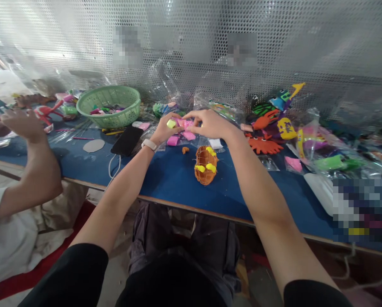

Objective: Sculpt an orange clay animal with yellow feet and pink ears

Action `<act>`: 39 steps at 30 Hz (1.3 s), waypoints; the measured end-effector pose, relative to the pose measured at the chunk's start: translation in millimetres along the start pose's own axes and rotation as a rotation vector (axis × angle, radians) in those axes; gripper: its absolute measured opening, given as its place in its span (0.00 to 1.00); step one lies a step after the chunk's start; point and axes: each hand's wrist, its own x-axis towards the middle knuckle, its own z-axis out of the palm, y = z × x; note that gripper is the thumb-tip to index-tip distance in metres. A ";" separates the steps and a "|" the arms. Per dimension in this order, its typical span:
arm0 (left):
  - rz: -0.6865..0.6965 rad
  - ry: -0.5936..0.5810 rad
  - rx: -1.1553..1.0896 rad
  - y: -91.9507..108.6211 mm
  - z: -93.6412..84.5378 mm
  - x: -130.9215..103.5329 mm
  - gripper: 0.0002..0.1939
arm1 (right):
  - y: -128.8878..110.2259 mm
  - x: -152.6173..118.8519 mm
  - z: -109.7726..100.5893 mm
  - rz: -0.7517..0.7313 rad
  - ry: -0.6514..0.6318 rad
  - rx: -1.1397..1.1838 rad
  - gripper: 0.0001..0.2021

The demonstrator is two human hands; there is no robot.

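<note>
Both of my hands are over a cluster of small pink clay packets (187, 124) toward the back of the blue table. My left hand (164, 128) is closed, its fingers at the packets' left side; a pale yellow-green lump (170, 123) shows against its fingers. From the right, my right hand (210, 122) curls down and pinches at the same pink packet. Nearer to me lies a brown oval clay shell (201, 174) with yellow clay pieces (211, 167) and thin wires across it. A small orange-brown clay bit (185, 150) sits left of the shell.
A green basket (109, 121) of colourful pieces stands back left, with a black phone (127, 140) and a pale disc (94, 146) before it. Orange clay crab (265, 145) and wrapped packets lie right. A co-worker's hand (24, 123) is at far left. Perforated metal rises behind.
</note>
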 end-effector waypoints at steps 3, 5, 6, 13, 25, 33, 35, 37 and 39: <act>-0.021 -0.098 -0.121 11.9 10.2 -2.5 0.32 | -0.7 3.7 9.9 -0.049 -0.072 -0.004 0.31; -0.052 -0.135 -0.193 16.3 15.2 -3.9 0.31 | 0.3 5.8 15.2 -0.080 -0.088 -0.012 0.33; -0.065 -0.150 -0.222 17.7 17.0 -4.4 0.30 | 0.9 6.6 17.0 -0.091 -0.085 -0.003 0.34; -0.076 -0.225 -0.352 23.7 22.5 -5.1 0.32 | 2.2 8.7 19.3 -0.132 -0.104 0.068 0.31; 0.103 -0.181 -0.171 21.1 26.1 -2.5 0.19 | -16.3 5.1 20.8 0.099 -0.223 0.070 0.31; 0.127 -0.232 -0.015 18.3 26.7 -0.3 0.22 | 1.2 10.5 20.7 0.063 -0.262 0.017 0.28; 0.119 -0.242 -0.007 18.6 27.3 0.1 0.24 | 5.7 10.3 15.5 0.009 -0.228 -0.045 0.26; 0.130 -0.251 -0.013 18.8 28.6 0.4 0.24 | 8.1 9.7 11.4 -0.016 -0.195 -0.076 0.24; 0.139 -0.256 -0.004 18.0 30.3 0.8 0.22 | 8.7 9.2 9.6 -0.025 -0.183 -0.079 0.24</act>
